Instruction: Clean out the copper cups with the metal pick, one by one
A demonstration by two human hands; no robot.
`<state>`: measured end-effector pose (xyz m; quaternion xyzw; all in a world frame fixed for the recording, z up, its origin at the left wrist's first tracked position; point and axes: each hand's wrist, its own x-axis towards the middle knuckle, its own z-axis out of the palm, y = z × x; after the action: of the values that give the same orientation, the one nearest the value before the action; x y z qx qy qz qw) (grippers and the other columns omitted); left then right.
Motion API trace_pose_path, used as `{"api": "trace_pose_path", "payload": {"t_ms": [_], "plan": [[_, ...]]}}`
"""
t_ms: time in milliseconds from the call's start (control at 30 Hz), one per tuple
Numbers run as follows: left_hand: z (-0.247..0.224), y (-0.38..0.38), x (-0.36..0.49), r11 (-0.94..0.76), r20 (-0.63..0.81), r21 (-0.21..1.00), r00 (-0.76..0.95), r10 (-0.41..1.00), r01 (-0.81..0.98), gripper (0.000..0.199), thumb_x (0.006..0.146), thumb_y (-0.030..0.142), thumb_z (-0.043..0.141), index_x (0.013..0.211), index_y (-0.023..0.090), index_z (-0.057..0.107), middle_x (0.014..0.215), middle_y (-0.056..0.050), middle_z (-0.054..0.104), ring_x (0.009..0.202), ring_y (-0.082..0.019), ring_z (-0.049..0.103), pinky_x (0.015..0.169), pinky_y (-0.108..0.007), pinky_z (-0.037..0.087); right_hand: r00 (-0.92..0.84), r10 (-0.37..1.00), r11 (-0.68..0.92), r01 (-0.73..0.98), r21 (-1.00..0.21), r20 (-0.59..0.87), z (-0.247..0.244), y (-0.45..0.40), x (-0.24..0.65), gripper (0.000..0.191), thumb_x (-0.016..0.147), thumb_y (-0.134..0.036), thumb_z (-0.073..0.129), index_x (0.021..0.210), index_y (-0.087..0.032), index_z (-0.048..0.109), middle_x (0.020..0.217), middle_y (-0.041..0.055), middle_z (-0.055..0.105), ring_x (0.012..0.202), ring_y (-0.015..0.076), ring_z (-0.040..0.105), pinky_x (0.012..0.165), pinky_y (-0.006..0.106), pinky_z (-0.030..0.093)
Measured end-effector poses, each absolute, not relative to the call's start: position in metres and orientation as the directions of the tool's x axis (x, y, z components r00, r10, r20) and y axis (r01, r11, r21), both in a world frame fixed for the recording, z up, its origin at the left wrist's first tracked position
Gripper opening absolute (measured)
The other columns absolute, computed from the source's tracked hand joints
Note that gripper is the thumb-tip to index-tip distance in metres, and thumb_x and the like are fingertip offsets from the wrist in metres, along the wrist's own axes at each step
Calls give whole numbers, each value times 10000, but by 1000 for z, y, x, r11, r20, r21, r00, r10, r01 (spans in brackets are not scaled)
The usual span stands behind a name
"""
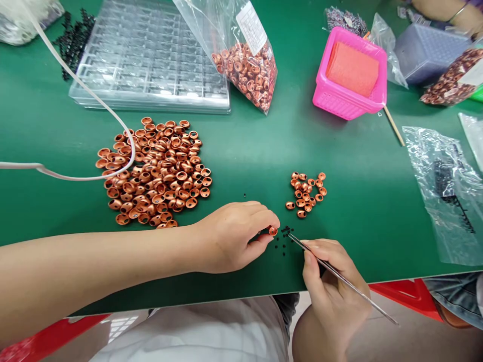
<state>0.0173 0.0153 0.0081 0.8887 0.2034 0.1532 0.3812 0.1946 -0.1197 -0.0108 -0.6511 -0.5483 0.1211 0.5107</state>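
Between thumb and forefinger, my left hand pinches one small copper-coloured cup-shaped part, its hollow side showing. My right hand grips metal tweezers, whose tips reach into a scatter of tiny black pieces just right of the held part. Whether the tips hold a piece is too small to tell. Beyond my hands lies a small group of copper-coloured parts. A large heap of the same parts spreads behind my left forearm.
Clear plastic trays are stacked at the back, beside a bag of copper parts. A pink basket holds an orange cloth. A white cord crosses the heap. At right lies a plastic bag; another person's arm shows behind.
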Motion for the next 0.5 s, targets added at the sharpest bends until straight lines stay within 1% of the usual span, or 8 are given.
{"api": "trace_pose_path", "payload": {"t_ms": [300, 500], "plan": [[6, 15, 17, -620, 131, 750, 867, 481, 230, 134, 892, 148, 472, 938, 156, 598, 846, -45, 636, 772, -156, 569, 690, -265, 458, 333, 856, 131, 599, -790, 395, -10, -121, 196, 244, 765, -35, 647, 928, -216, 637, 869, 29, 702, 819, 178, 673, 710, 361, 567], [3, 16, 17, -627, 145, 749, 870, 471, 214, 122, 894, 143, 477, 944, 165, 586, 849, -33, 637, 786, -153, 569, 688, -255, 449, 324, 849, 146, 614, -775, 417, -9, -119, 197, 275, 757, -7, 641, 924, -226, 632, 850, 12, 708, 799, 173, 675, 688, 349, 568]]}}
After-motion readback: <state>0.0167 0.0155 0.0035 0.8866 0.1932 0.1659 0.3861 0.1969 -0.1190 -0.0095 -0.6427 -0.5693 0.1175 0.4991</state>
